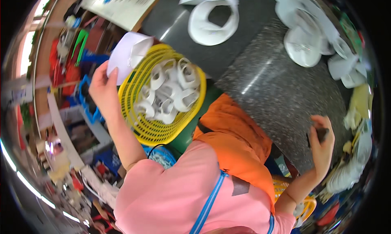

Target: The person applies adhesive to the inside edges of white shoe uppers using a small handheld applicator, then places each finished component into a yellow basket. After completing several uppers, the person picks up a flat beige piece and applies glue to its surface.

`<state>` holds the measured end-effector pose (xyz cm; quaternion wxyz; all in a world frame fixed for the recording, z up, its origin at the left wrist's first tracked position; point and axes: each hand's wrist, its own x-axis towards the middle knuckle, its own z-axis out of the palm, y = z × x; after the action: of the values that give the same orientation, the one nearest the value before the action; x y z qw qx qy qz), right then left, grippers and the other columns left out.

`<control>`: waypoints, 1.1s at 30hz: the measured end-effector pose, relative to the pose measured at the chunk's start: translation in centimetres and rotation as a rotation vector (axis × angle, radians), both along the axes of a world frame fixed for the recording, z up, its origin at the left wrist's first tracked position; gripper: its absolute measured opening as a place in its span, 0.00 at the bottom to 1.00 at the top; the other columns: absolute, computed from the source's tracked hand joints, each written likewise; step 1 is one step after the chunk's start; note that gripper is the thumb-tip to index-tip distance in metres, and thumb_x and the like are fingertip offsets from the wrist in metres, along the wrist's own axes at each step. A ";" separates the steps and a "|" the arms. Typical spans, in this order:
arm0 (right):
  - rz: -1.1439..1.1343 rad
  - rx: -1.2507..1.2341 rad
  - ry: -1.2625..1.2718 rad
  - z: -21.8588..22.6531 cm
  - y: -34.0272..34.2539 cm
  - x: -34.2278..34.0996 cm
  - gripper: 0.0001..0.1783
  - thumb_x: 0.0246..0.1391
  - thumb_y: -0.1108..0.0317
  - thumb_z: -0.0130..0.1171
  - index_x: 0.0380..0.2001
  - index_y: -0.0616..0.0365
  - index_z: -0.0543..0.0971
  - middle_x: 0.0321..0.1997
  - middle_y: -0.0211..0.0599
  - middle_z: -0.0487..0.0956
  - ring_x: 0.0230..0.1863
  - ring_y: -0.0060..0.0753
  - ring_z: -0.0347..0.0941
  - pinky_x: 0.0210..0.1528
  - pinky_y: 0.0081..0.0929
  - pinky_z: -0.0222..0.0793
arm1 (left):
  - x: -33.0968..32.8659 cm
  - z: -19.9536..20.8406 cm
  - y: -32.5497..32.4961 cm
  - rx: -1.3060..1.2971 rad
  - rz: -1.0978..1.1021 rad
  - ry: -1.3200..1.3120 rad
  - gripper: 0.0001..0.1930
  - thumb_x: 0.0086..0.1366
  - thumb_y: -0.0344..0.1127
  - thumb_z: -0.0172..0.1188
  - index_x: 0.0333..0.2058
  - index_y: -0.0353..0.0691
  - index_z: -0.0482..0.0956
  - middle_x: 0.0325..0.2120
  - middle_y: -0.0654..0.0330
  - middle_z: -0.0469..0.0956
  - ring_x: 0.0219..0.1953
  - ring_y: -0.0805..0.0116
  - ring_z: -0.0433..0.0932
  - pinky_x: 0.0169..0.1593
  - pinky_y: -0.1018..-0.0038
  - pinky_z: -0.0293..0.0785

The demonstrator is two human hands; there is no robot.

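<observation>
White curved piece (125,54), one in number, pinched at its lower left edge between thumb and fingertips of the left hand (103,86), over the far left rim of a yellow slatted basket (129,98). Long axis slanting from lower left at the fingers to upper right; smooth broad face turned left, hollow folded side turned right toward the dark tabletop (175,24). Overlapping the basket rim in view, but contact impossible to tell. Inside that one basket, white looped pieces (173,91) heaped with openings facing various ways: at least six, exact count hidden by overlap. On the dark tabletop, left of the left edge of a speckled grey slab (260,87), one white ring-shaped piece (205,30) lying with its hole upward, more white material just beyond. Along the slab's far right edge, several overlapping white pieces (303,44), too tangled to count. Near the slab's right edge, the right hand (324,146), fingers curled narrow around one small dark object (322,133), kind impossible to tell. Below the right forearm, one orange-yellow basket (313,206), partly hidden.
</observation>
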<state>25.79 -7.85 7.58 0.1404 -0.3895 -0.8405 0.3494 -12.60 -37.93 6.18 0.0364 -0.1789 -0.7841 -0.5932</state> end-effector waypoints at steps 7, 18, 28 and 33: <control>-0.081 -0.061 -0.117 -0.5 -0.1 0.8 0.03 0.50 0.80 0.48 0.28 0.60 0.67 0.24 0.26 0.62 0.26 0.16 0.55 0.28 0.16 0.53 | -3.8 -11.8 -11.0 -0.964 0.364 0.103 0.25 0.49 0.23 0.59 0.49 0.42 0.71 0.30 0.53 0.79 0.31 0.54 0.77 0.38 0.65 0.72; -0.294 -0.175 -0.197 -0.6 -4.3 2.6 0.02 0.53 0.77 0.48 0.29 0.58 0.67 0.27 0.23 0.61 0.27 0.14 0.55 0.29 0.13 0.51 | -11.1 -35.1 -8.5 0.789 0.230 -0.864 0.18 0.58 0.18 0.47 0.49 0.36 0.68 0.43 0.56 0.74 0.43 0.64 0.75 0.51 0.65 0.73; -0.337 -0.126 -0.192 0.2 -6.4 2.1 0.03 0.51 0.78 0.48 0.29 0.58 0.67 0.25 0.22 0.62 0.26 0.13 0.57 0.28 0.13 0.53 | -10.2 -38.4 -4.5 -0.810 0.673 -0.491 0.21 0.52 0.30 0.58 0.45 0.34 0.66 0.44 0.43 0.66 0.40 0.45 0.75 0.43 0.57 0.74; -0.361 -0.123 -0.139 0.6 -5.9 1.6 0.03 0.51 0.78 0.49 0.29 0.57 0.68 0.25 0.24 0.64 0.26 0.12 0.59 0.28 0.13 0.54 | -10.0 -37.3 -6.1 -1.280 0.513 -0.410 0.16 0.56 0.39 0.54 0.43 0.39 0.74 0.42 0.52 0.74 0.40 0.55 0.76 0.41 0.61 0.74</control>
<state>27.43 -13.77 8.15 0.1181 -0.5649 -0.7420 0.3413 -22.56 -44.02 -31.07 -0.0854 0.1397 -0.9864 -0.0116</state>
